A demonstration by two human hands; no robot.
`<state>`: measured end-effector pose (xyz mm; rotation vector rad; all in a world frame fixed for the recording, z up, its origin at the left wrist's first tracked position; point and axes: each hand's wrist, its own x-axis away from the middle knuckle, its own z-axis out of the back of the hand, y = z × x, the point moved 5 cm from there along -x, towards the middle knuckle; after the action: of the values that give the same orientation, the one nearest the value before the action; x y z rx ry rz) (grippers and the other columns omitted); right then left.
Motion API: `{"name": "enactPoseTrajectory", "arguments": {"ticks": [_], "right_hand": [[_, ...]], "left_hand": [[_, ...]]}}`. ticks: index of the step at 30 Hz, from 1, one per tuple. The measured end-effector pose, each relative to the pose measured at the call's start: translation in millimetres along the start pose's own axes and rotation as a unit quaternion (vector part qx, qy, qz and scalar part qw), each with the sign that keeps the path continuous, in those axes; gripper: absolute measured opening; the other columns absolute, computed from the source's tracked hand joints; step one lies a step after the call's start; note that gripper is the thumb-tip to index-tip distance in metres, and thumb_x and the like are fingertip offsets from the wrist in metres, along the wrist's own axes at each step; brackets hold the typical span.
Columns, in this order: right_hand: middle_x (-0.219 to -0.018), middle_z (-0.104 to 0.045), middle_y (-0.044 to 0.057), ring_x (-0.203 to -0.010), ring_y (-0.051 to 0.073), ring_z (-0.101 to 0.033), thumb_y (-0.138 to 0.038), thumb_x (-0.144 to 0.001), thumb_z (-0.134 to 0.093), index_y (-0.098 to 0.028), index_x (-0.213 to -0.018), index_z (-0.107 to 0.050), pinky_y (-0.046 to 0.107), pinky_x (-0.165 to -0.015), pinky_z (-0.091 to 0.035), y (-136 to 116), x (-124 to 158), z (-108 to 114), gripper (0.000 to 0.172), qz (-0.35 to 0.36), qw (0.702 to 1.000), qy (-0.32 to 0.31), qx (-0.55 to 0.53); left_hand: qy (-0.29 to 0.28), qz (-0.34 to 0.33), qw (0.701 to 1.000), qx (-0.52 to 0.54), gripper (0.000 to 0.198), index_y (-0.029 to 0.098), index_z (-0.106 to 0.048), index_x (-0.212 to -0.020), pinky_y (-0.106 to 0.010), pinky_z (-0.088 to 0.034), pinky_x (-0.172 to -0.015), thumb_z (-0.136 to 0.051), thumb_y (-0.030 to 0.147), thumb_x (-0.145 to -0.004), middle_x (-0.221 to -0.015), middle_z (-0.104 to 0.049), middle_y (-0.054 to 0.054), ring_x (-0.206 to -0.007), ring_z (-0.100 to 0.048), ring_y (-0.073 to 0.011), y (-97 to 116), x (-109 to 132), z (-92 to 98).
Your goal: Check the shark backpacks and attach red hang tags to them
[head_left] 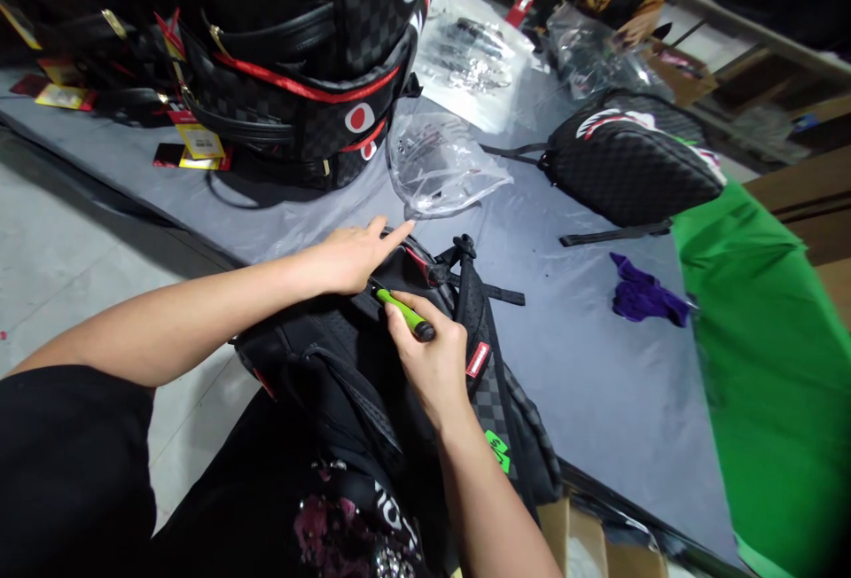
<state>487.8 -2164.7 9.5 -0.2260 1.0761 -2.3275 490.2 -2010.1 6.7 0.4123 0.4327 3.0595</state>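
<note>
A black checkered backpack [492,396] lies at the table's near edge, its straps facing up. Held in my right hand [432,347] is a green pen-like tool [405,314] with a black end, its tip pointing up-left at the backpack's top part. My left hand [359,254] rests on the backpack's upper edge, index finger stretched out and the other fingers partly hidden. A crumpled clear plastic bag [442,166] lies just beyond my left hand.
Stacked black bags [266,99] with hanging tags stand at the left back. Another black bag [625,161], purple cloth [644,294] and green sheet [771,339] are on the right of the grey table [585,383]. A person's hands [638,28] handle plastic at the back.
</note>
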Motion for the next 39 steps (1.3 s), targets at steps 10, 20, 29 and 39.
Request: {"name": "enactPoseTrajectory", "arguments": {"ticks": [10, 20, 29, 39], "right_hand": [[-0.104, -0.077, 0.004, -0.089, 0.023, -0.073, -0.027, -0.088, -0.061, -0.022, -0.107, -0.073, 0.036, -0.085, -0.056, -8, -1, -3, 0.023, 0.059, 0.998, -0.018, 0.031], [-0.106, -0.076, 0.004, -0.085, 0.022, -0.072, -0.026, -0.088, -0.06, -0.023, -0.108, -0.073, 0.038, -0.083, -0.056, -9, -1, 1, 0.024, 0.082, 0.993, -0.02, 0.081], [-0.104, -0.077, 0.004, -0.078, 0.022, -0.071, -0.024, -0.088, -0.059, -0.022, -0.109, -0.073, 0.037, -0.077, -0.055, -12, -2, -1, 0.025, 0.101, 0.99, -0.023, 0.093], [-0.106, -0.076, 0.004, -0.089, 0.023, -0.072, -0.024, -0.087, -0.061, -0.024, -0.108, -0.073, 0.038, -0.085, -0.057, -7, -5, -3, 0.024, 0.091, 0.994, -0.028, 0.052]], "left_hand": [[0.026, -0.01, 1.0, 0.001, 0.093, 0.023, 0.0, -0.157, -0.035, -0.048, -0.086, -0.054, 0.015, -0.083, -0.154, -0.028, -0.02, -0.113, -0.06, -0.0291, -2, 0, -3.0], [0.036, -0.009, 0.999, -0.008, 0.093, 0.023, 0.0, -0.157, -0.033, -0.049, -0.082, -0.052, 0.012, -0.081, -0.151, -0.033, -0.02, -0.107, -0.063, -0.0274, -2, 1, -3.8], [0.047, -0.014, 0.999, -0.006, 0.091, 0.021, -0.004, -0.158, -0.034, -0.05, -0.082, -0.052, 0.012, -0.081, -0.154, -0.03, -0.02, -0.107, -0.063, -0.0276, -2, 1, -2.5], [0.045, -0.016, 0.999, 0.001, 0.091, 0.021, -0.003, -0.158, -0.034, -0.048, -0.088, -0.052, 0.013, -0.082, -0.154, -0.029, -0.021, -0.112, -0.061, -0.0284, -2, 2, -2.3]]}}
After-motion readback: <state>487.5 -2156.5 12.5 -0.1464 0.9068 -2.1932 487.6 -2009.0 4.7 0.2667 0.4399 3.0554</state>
